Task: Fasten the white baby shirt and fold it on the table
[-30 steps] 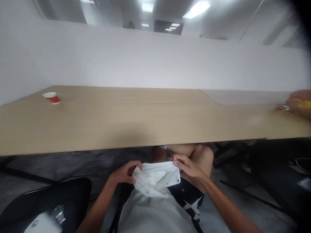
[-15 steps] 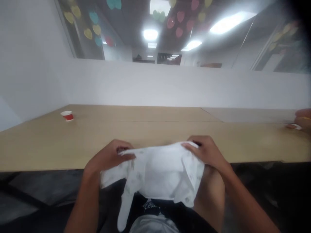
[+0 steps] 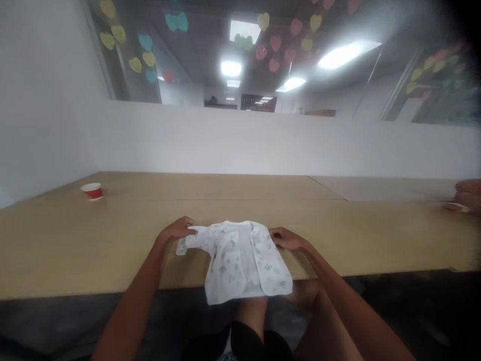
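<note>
A small white cloth jacket with scattered green prints [image 3: 230, 265] lies open-fronted on the near part of the surface, its lower hem reaching out past the near edge at 6 o'clock. One sleeve stretches out toward 10 o'clock; the other is hard to find, tucked out of sight or hidden near the hand on that side. The finer prints are too blurred to read.

At 10 o'clock from the jacket, the left hand [image 3: 182, 228] pinches the outstretched sleeve between thumb and fingers, its other fingers folded and mostly hidden. At 2 o'clock, the right hand [image 3: 287, 238] is half curled with its fingertips at the jacket's side edge; whether they grip the cloth or only touch it, I cannot tell.

The pale wood-toned surface [image 3: 124, 240] spreads around them. Well apart toward 10 o'clock stands a red and white paper cup [image 3: 93, 191]. Between 2 and 3 o'clock, a blurred reddish-brown shape [image 3: 468, 193] is cut off by the frame edge and cannot be identified. At 12 o'clock, beyond a plain white wall [image 3: 225, 138], heart-shaped coloured stickers [image 3: 275, 43] dot the glass.
</note>
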### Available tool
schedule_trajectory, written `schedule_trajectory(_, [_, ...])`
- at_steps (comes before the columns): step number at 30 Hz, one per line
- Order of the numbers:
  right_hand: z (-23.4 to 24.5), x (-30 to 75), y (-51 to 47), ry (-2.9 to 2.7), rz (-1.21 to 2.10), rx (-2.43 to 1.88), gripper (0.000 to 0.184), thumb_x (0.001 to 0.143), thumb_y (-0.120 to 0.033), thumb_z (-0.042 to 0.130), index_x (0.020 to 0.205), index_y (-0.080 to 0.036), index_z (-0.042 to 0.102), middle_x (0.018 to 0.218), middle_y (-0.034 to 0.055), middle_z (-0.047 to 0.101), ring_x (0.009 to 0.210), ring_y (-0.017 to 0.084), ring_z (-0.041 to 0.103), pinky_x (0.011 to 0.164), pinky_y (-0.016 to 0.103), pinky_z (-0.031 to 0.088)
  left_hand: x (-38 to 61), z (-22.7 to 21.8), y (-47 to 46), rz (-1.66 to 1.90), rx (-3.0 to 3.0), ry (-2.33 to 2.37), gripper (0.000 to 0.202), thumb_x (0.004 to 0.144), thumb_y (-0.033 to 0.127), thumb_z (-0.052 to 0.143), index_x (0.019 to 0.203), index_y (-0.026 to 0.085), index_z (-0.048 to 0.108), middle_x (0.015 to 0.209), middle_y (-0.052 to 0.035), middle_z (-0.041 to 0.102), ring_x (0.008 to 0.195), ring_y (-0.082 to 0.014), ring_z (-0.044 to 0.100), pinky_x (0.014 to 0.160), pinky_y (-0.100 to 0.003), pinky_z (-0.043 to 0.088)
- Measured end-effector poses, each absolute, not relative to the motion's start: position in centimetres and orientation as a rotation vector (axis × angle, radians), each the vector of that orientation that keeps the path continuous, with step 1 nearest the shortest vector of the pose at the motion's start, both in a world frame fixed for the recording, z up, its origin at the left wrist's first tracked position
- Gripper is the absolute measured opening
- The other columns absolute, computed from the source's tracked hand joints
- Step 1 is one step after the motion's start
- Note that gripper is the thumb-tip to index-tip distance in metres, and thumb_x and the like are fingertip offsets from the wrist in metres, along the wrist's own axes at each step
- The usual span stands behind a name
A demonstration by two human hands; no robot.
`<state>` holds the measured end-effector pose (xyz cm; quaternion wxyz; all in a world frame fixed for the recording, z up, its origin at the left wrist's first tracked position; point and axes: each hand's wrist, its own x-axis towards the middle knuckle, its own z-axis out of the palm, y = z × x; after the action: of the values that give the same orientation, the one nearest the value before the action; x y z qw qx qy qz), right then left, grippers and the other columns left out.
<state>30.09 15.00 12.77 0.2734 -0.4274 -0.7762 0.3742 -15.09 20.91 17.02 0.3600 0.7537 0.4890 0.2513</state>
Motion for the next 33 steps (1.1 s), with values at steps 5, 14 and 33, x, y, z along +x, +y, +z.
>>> schedule_trajectory(5, [13.5, 28.3, 15.6, -1.988, 1.285, -0.923, 0.041, 0.088, -0.042, 0.064, 0.114, -0.011, 0.06, 0.1, 0.0081, 0.06, 0.087, 0.013, 0.054, 0.078, 0.023, 0.043, -13.8, 18.0, 24.2, 0.576, 2.008, 1.111, 0.042, 0.079, 0.053, 0.066, 0.09, 0.013, 0.066, 0.087, -0.0045, 0.065, 0.079, -0.0227, 0.059, 0.066, -0.027, 0.042])
schedule_trajectory(14, [13.8, 24.6, 18.9, -1.964, 1.605, -0.862, 0.083, 0.075, -0.037, 0.076, 0.144, -0.022, 0.03, 0.103, 0.0062, 0.059, 0.086, 0.015, 0.057, 0.071, 0.021, 0.044, -15.0, 15.5, 28.4, 0.621, 2.269, 1.378, 0.039, 0.078, 0.052, 0.054, 0.084, 0.016, 0.068, 0.094, -0.007, 0.068, 0.092, -0.027, 0.061, 0.082, -0.033, 0.044])
schedule_trajectory(33, [14.6, 29.5, 22.8, -1.994, 0.925, -1.243, 0.038, 0.088, -0.048, 0.054, 0.087, -0.011, 0.058, 0.087, 0.006, 0.059, 0.076, 0.014, 0.051, 0.063, 0.021, 0.041, -13.2, 14.0, 27.6, 0.693, 2.553, 1.926, 0.029, 0.09, 0.028, 0.041, 0.103, 0.018, 0.065, 0.107, -0.0127, 0.059, 0.106, -0.0316, 0.051, 0.094, -0.05, 0.044])
